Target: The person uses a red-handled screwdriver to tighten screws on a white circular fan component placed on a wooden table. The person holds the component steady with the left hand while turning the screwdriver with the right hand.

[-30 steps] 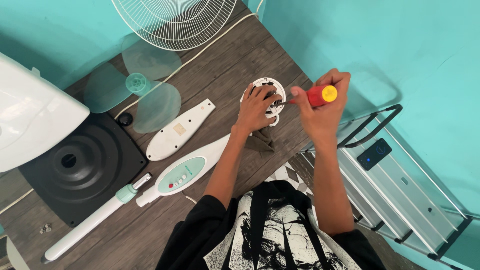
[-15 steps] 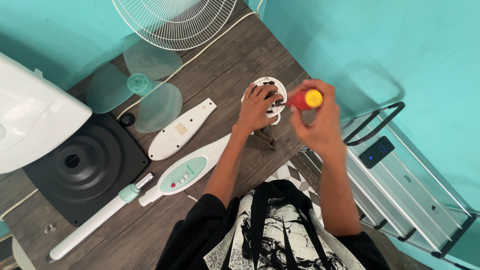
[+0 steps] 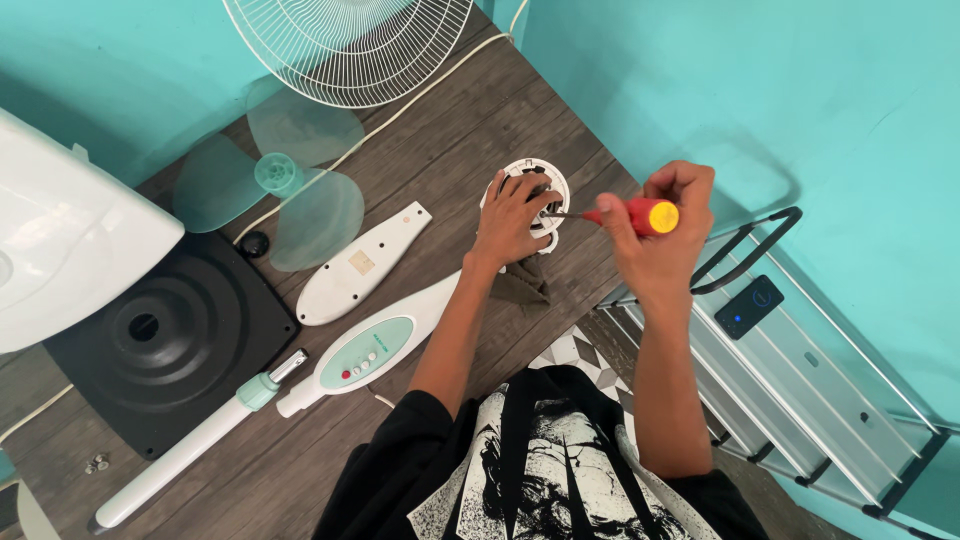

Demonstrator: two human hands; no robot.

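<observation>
A round white fan motor housing [image 3: 553,181] lies on the dark wooden table [image 3: 470,130] near its right edge. My left hand [image 3: 510,220] rests on it, fingers spread over its top, holding it down. My right hand [image 3: 662,232] grips a red-handled screwdriver [image 3: 632,215] with a yellow end cap. Its metal shaft points left, the tip at the housing beside my left fingers. A dark cloth [image 3: 520,285] lies under my left wrist.
A white control panel piece [image 3: 365,350] joins a white pole [image 3: 180,455]. A white cover plate [image 3: 362,262], translucent fan blade [image 3: 290,190], black square base [image 3: 165,335], wire grille [image 3: 350,40] and white body [image 3: 60,235] lie left. A metal rack [image 3: 800,380] with a phone [image 3: 750,305] stands right.
My right hand has swung the screwdriver from upright to level, bringing its tip to the motor housing. My left hand has stayed on the housing.
</observation>
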